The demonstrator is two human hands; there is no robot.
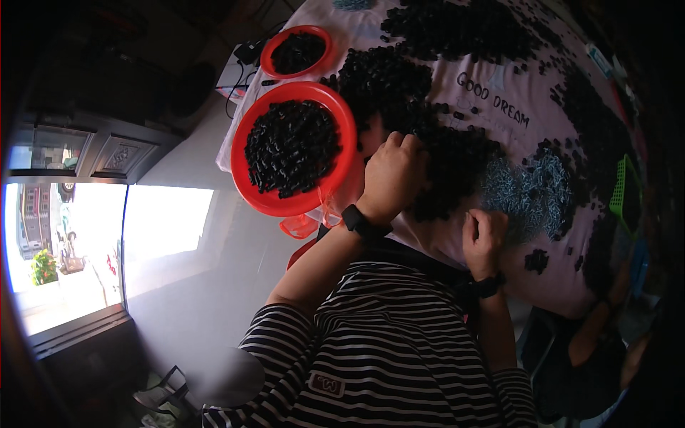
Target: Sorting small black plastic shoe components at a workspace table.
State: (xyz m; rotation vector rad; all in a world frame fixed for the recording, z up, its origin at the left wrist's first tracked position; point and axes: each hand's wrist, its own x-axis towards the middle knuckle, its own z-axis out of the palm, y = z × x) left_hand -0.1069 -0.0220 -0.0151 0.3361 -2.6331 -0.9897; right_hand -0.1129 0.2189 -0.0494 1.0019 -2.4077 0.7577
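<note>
My left hand [394, 175] reaches over a pile of small black pieces [457, 160], knuckles up and fingers bent down. Its fingertips are hidden, so I cannot make out what they grip. My right hand [486, 235] is closed, thumb against the curled fingers, at the edge of a heap of thin blue-grey pieces [531, 192]. Whatever it holds is too small to tell. Left of my left hand stands a round red basin [245, 182] filled with short black pieces [292, 146].
A smaller red basin [327, 44] of black pieces is farther back. More black piles [464, 28] cover the pink cloth [510, 82]. A green mesh basket [623, 189] sits at the right. Another person's arm [586, 339] shows at lower right. A red plastic bag [298, 226] hangs beneath the large basin.
</note>
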